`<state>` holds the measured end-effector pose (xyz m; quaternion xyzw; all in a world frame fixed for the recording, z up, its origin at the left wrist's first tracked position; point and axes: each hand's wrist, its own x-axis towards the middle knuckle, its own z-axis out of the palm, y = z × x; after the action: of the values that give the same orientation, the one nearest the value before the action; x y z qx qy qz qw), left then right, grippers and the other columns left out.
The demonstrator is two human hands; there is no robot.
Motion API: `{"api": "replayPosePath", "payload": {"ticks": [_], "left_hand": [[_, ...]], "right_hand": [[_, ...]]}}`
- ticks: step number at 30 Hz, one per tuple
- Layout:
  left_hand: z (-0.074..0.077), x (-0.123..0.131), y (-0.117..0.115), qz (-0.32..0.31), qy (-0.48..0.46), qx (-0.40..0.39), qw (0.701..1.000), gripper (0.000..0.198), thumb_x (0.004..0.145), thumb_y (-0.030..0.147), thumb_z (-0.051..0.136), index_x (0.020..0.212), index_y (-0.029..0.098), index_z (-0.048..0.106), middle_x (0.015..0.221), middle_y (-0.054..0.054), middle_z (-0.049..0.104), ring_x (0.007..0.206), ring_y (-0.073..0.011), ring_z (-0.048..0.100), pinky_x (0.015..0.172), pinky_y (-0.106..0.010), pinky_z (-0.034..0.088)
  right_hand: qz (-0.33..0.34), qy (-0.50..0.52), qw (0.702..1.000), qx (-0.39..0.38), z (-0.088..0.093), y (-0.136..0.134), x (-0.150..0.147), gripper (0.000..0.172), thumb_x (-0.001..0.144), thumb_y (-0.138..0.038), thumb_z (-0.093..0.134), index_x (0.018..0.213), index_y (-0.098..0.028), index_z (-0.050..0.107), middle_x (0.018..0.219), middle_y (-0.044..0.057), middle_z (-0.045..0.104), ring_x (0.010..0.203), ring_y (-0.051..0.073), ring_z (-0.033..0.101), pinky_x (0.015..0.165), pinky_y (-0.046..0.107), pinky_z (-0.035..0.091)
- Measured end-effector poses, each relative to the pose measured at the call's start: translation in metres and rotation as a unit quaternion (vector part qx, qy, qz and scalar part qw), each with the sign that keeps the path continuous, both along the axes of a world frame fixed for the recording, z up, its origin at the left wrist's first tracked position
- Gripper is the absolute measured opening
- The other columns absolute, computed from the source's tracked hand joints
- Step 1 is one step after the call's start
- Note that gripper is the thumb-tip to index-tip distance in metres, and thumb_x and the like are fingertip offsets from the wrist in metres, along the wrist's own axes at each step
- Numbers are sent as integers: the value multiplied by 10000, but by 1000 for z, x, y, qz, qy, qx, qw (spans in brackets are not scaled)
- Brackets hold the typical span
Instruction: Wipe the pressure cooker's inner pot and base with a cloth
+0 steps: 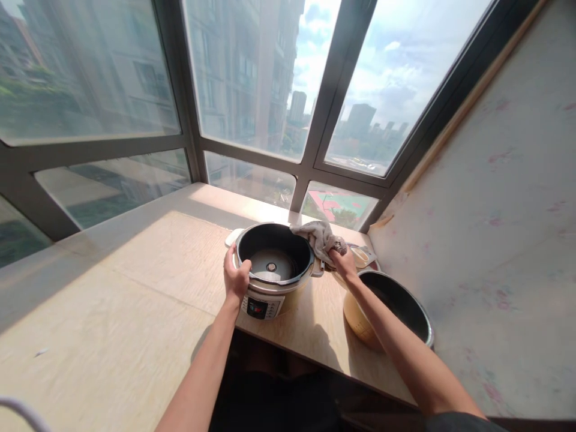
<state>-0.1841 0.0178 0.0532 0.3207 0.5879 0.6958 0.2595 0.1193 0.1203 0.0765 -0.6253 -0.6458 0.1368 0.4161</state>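
Observation:
An electric pressure cooker stands lidless near the front edge of the wooden surface, its dark inside and the round metal heating plate showing. My left hand grips the cooker's rim on the left, thumb over the edge. In my right hand is a bunched greyish cloth, which lies against the cooker's right rim. Below my right forearm sits the inner pot, dark inside and yellowish outside, partly hidden by the arm.
Behind the inner pot lies what looks like the cooker lid, half hidden by my right hand. Large windows border the wooden surface at the back. A flowered wall rises at the right. A pale cord enters at lower left.

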Motion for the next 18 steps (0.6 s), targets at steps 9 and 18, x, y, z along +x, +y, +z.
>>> {"api": "replayPosePath", "payload": {"ticks": [9, 18], "left_hand": [[-6, -2, -1, -10, -25, 16, 1000, 745, 675, 226, 667, 1411, 168, 575, 1321, -130, 619, 1197, -314, 616, 1061, -468, 503], [-9, -4, -2, -5, -28, -4, 1000, 754, 688, 228, 679, 1433, 183, 569, 1299, -118, 629, 1170, -304, 629, 1049, -466, 519]], "right_hand": [[103, 167, 980, -19, -1, -104, 28, 601, 687, -543, 691, 1195, -224, 652, 1182, 130, 744, 1077, 336, 705, 964, 483, 566], [13, 182, 982, -54, -72, -181, 71, 677, 636, -692, 694, 1218, -346, 711, 1181, 142, 751, 1209, 436, 667, 1024, 601, 539]]}}
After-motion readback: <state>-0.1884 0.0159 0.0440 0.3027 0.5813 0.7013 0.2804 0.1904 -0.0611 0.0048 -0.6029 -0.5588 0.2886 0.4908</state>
